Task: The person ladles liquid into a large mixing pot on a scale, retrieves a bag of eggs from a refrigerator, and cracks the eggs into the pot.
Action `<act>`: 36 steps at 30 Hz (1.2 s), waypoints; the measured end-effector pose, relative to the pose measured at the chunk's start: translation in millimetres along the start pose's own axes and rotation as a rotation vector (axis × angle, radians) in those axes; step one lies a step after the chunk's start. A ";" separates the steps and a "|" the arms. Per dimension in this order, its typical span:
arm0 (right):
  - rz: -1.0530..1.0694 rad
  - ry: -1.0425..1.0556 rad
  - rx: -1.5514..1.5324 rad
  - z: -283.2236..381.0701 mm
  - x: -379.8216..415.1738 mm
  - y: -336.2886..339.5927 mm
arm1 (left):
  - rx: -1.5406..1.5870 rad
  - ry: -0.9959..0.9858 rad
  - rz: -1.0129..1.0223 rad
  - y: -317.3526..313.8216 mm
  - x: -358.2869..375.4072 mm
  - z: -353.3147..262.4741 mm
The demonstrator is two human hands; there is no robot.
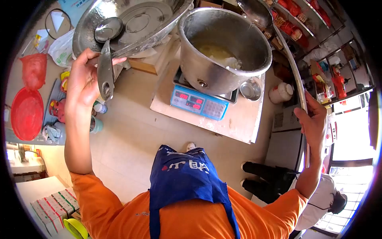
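Note:
My left hand [84, 73] is closed at the near rim of a wide metal basin [139, 44], which is wet or smeared inside. A metal spoon [105, 71] lies over that rim, its bowl inside the basin and its handle pointing down against my fingers. My right hand [314, 119] is wrapped round the long handle of a metal ladle [292, 67]. The ladle's bowl is raised beside the far rim of a deep metal pot [211, 75]. Yellowish liquid with a pale lump [231, 62] shows inside the pot. Beneath it is a blue digital scale [199, 102] with lit red digits.
The scale stands on a pale board [238, 123], beside a small metal bowl [250, 89]. A white jar [281, 93] is to the right. Red basin [27, 113] and bags stand at left. Shelves [338, 55] line the right; another person [314, 199] is at lower right.

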State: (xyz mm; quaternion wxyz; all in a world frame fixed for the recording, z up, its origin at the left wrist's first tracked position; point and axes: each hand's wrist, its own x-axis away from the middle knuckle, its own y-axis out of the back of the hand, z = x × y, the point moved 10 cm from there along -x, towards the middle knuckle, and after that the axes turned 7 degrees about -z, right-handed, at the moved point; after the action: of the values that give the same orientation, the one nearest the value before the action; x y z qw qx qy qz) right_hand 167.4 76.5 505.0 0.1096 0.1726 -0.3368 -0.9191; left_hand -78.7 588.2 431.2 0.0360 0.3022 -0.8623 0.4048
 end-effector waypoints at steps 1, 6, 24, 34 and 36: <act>0.011 -0.023 -0.018 -1.4 -0.8 -1.5 | 0.001 0.011 -0.006 1.1 1.2 1.5; -0.004 -0.014 -0.043 -3.2 -4.9 -1.2 | 0.013 -0.012 -0.125 -4.7 12.8 6.2; 0.699 -0.521 -2.142 16.4 33.7 -120.4 | 0.065 0.066 -0.010 6.0 0.5 3.9; 0.784 -0.468 -2.465 51.4 42.5 -141.3 | 0.048 -0.026 -0.062 -4.6 7.5 7.8; 0.819 -0.454 -2.434 55.8 43.5 -140.0 | 0.101 -0.094 -0.006 0.6 3.0 4.8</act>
State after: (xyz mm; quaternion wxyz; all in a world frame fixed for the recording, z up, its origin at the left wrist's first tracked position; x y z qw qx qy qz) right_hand 93.8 200.0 442.2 0.4060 -0.3097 0.6681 -0.5412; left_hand -80.5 583.6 428.5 -0.0183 0.3250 -0.8406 0.4330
